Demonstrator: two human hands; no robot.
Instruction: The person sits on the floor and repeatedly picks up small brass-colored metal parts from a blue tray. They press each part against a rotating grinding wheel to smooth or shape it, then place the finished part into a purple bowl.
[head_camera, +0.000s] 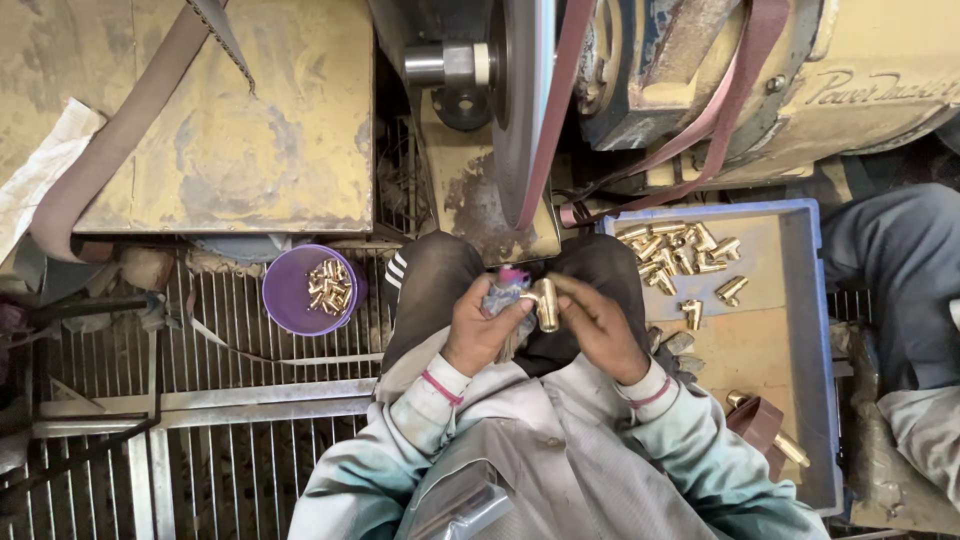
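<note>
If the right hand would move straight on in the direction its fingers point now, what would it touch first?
The right hand points toward the brass fitting it already touches at the fingertips. Straight on, it would probably meet the left hand and the cloth it holds; depth is unclear.

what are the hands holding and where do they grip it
Both hands hold a brass fitting: the right hand pinches its upper end, and the left hand grips its lower part through a cloth.
</note>
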